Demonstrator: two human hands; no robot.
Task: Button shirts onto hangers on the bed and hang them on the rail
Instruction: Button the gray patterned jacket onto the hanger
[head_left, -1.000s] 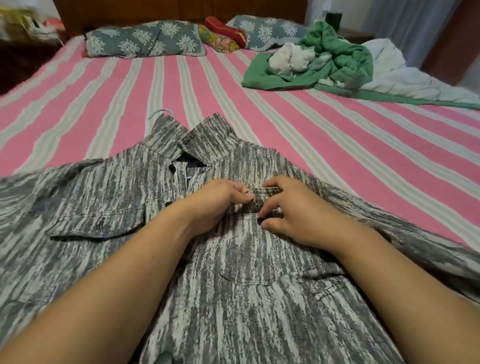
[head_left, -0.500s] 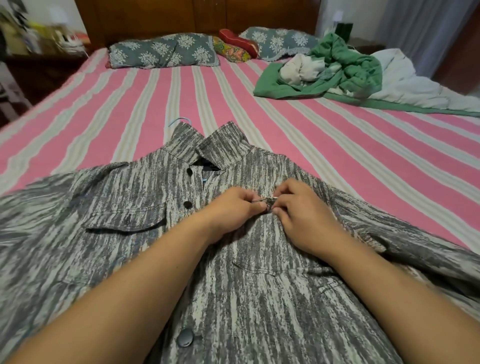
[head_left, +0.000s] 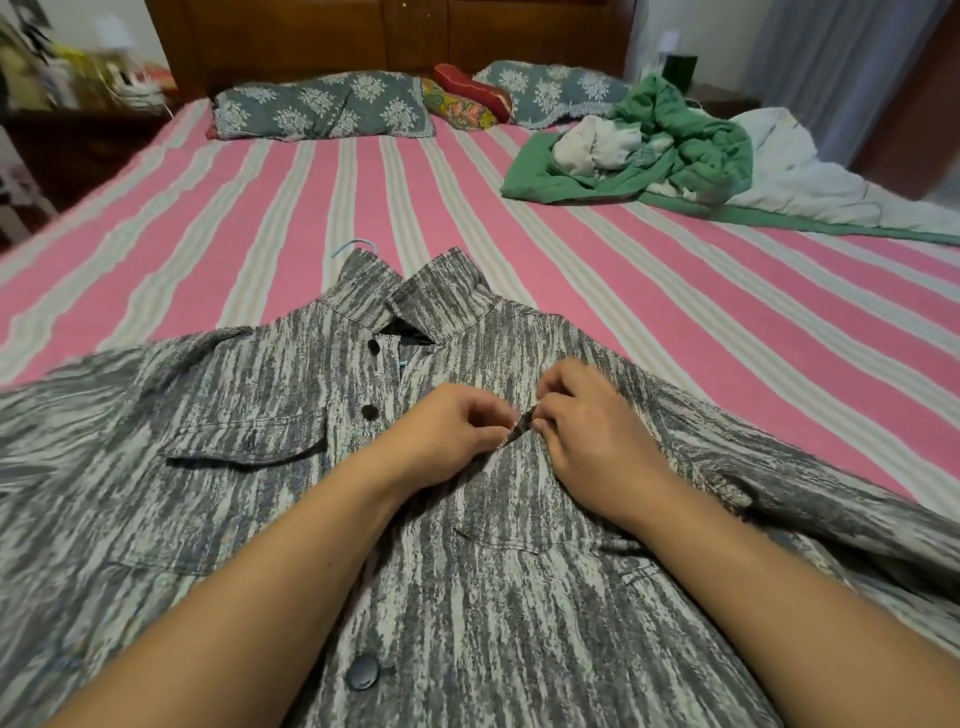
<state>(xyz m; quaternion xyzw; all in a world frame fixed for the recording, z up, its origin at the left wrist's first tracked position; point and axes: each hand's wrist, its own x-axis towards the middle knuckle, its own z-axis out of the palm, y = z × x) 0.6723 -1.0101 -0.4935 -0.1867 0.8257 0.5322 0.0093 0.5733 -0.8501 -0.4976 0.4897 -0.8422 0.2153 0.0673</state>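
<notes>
Pinching the shirt (head_left: 467, 597) edge tight, the left hand (head_left: 449, 434) and right hand (head_left: 589, 441) work on buttoning; next, push a button through.

Shirt (head_left: 260, 519) flat on near part of bed (head_left: 260, 208), hanger hook (head_left: 355, 246) just behind collar. Pillows (head_left: 322, 106) at headboard, far back. Heaped clothes (head_left: 675, 140) far right.

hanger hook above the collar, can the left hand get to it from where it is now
Probably yes. The blue hanger hook lies exposed on the bedsheet past the shirt collar, nothing covering it. But the left hand is pinching the shirt's front edge and would have to let go.
</notes>
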